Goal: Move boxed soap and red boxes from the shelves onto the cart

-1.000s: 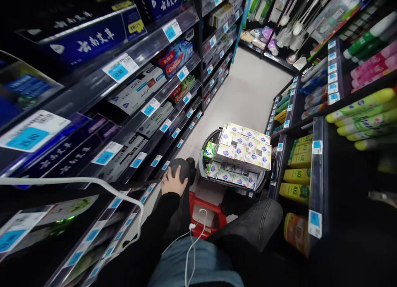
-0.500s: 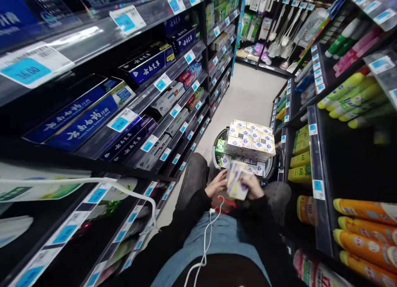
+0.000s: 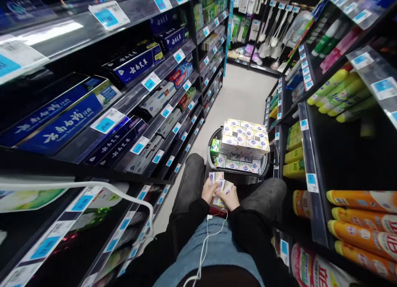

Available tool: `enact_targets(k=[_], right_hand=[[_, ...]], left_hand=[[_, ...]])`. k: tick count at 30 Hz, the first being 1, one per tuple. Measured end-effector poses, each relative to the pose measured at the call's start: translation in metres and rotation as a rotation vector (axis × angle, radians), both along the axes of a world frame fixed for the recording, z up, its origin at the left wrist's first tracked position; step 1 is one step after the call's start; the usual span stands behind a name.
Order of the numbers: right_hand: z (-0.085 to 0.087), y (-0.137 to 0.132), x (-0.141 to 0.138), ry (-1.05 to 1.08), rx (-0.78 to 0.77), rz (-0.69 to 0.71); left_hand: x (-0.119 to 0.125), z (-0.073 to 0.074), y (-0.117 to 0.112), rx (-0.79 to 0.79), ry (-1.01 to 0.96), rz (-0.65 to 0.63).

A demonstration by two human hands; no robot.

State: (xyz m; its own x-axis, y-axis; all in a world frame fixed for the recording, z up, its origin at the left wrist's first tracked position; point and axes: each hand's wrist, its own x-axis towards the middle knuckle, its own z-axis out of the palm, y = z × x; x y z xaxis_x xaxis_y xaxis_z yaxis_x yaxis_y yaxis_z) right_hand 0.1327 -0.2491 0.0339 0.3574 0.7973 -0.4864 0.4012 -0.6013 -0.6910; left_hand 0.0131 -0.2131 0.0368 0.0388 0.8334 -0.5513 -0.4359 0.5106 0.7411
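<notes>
Between my knees I hold several small white-and-yellow boxes, which look like boxed soap [image 3: 218, 180]. My left hand [image 3: 209, 190] grips them from the left side. My right hand [image 3: 228, 198] has its fingers round the boxes at the right, with the thumbs close together. Parts of the boxes are hidden under my fingers. Just beyond the hands stands a dark basket [image 3: 210, 148] with a pale rim. A tall block of the same boxes [image 3: 245, 134] is stacked in it, with a green pack [image 3: 214, 146] at its left side.
Shelves with blue toothpaste boxes [image 3: 70, 121] line my left. On the right shelves lie orange bottles [image 3: 362, 216], yellow AXE packs [image 3: 294, 154] and yellow-green bottles [image 3: 338, 92]. The pale aisle floor [image 3: 245, 88] runs to hanging utensils [image 3: 274, 34]. A white cable [image 3: 204, 245] hangs over my lap.
The boxes in my hands have moved left and a little lower, closer to my lap. My right hand has come nearer to my left. The camera view has shifted slightly.
</notes>
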Motion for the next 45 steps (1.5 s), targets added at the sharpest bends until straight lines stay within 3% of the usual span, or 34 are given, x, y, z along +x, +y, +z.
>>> enact_targets(k=[2, 5, 8, 11, 14, 18, 22, 27, 32, 34, 37, 42, 45], right_hand=[[-0.008, 0.012, 0.007, -0.142, 0.053, 0.092], [-0.017, 0.053, 0.03, -0.341, 0.079, 0.307], [-0.028, 0.106, 0.051, -0.491, 0.049, 0.602], [-0.046, 0.151, 0.058, -0.643, 0.047, 0.812], [-0.068, 0.178, 0.056, -0.708, 0.08, 0.929], [-0.093, 0.189, 0.051, -0.676, 0.091, 0.971], [-0.111, 0.182, 0.05, -0.685, 0.133, 0.935], [-0.129, 0.172, 0.056, -0.726, 0.305, 0.938], [-0.133, 0.178, 0.063, -0.751, 0.439, 0.966], [-0.125, 0.18, 0.061, -0.702, 0.445, 0.916], [-0.102, 0.168, 0.047, -0.52, 0.439, 0.704], [-0.056, 0.098, 0.006, 0.216, 0.272, 0.301], [-0.048, 0.062, 0.006, 0.529, 0.147, 0.095]], left_hand=[[-0.008, -0.006, 0.009, -0.03, 0.011, 0.015], [-0.04, -0.016, 0.026, -0.087, 0.008, 0.057], [-0.082, -0.027, 0.036, -0.153, -0.131, 0.078], [-0.11, -0.034, 0.036, -0.196, -0.28, 0.07], [-0.118, -0.036, 0.033, -0.207, -0.318, 0.089], [-0.118, -0.039, 0.033, -0.237, -0.335, 0.1], [-0.122, -0.045, 0.033, -0.286, -0.364, 0.083], [-0.126, -0.05, 0.032, -0.31, -0.407, 0.095], [-0.122, -0.044, 0.034, -0.275, -0.44, 0.108], [-0.119, -0.041, 0.036, -0.284, -0.415, 0.113], [-0.107, -0.037, 0.039, -0.304, -0.31, 0.108], [-0.056, -0.033, 0.041, -0.226, -0.001, 0.028], [-0.014, -0.039, 0.045, -0.081, 0.09, -0.146]])
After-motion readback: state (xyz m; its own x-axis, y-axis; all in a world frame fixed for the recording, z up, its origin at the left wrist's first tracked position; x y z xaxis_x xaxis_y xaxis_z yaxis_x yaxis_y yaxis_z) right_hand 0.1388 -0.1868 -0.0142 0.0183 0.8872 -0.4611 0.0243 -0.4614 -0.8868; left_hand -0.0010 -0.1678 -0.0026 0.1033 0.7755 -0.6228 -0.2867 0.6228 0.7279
